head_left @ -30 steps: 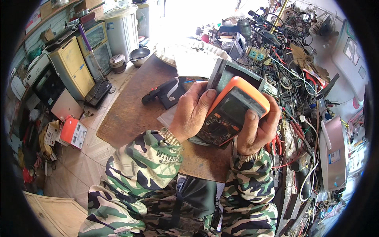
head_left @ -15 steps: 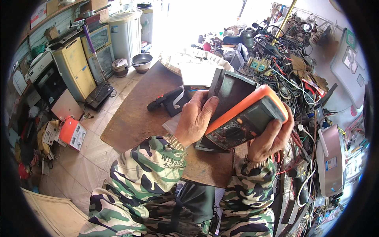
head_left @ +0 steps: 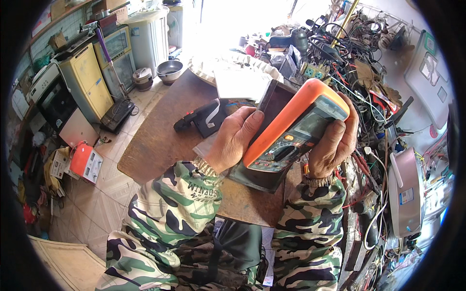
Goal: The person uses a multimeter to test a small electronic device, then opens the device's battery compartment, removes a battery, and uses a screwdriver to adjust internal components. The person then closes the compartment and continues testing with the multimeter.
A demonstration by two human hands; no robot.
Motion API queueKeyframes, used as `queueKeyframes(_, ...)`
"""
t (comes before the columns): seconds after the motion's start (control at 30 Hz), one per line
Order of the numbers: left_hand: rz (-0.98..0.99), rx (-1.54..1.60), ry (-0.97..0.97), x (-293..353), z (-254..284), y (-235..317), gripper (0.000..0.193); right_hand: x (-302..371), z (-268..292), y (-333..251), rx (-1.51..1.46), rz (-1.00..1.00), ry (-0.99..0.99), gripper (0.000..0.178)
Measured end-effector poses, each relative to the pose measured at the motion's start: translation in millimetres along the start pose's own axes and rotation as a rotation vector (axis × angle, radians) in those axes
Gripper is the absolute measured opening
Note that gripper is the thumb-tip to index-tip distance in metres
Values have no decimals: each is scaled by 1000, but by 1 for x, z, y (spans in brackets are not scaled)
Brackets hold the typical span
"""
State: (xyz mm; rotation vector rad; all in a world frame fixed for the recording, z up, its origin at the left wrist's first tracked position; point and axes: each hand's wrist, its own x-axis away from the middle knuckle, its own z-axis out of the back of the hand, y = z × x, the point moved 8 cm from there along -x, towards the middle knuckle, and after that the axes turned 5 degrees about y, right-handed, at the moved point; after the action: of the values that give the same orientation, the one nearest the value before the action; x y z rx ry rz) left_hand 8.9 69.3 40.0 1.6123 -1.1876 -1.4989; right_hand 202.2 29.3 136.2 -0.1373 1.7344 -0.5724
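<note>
A multimeter with an orange casing (head_left: 291, 133), a grey display and a round dial is in my right hand (head_left: 335, 145). The thumb rests on its front edge by the display, and the fingers curl behind it. My left hand (head_left: 232, 140) grips a dark, flat rectangular case (head_left: 257, 180) by its left side, thumb on top. The meter lies tilted in front of this case and hides much of it; whether the two touch I cannot tell. To the left of my left hand, a black device with a strap-like white strip (head_left: 206, 119) lies on the wooden table (head_left: 155, 140).
At the table's far end sits a pale, wavy-rimmed tray (head_left: 199, 70) with a white sheet (head_left: 238, 85). A heap of cables and parts (head_left: 359, 63) crowds the right. On the floor at left stand a red-orange box (head_left: 87, 162), a yellow cabinet (head_left: 82, 80) and a metal pot (head_left: 170, 70).
The multimeter has shifted left and turned, so its dial and display face up more plainly. It now covers more of the dark case. Both hands keep their grips.
</note>
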Motion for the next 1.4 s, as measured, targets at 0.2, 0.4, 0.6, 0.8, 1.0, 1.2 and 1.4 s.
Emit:
queueKeyframes(0.2,19,83,-30,0,-8,-11,61,8,-3,10,224,22,-259,58)
queueKeyframes(0.4,21,38,3,5,-6,-5,57,5,-4,21,114,-42,-305,48)
queueKeyframes(0.6,-50,-26,34,7,-3,-2,56,12,-4,23,117,-48,-369,51)
queueKeyframes(0.8,-33,-36,36,5,-4,-6,56,10,-6,10,325,83,-409,84)
queueKeyframes(1.0,-97,-85,37,6,-2,-2,53,3,-14,17,-34,-289,-413,71)
queueKeyframes(1.2,-148,-124,69,5,-3,-4,48,2,-11,33,-131,-466,-448,66)
queueKeyframes(1.4,-46,23,-52,15,-11,8,64,2,-4,30,-62,-385,-460,66)
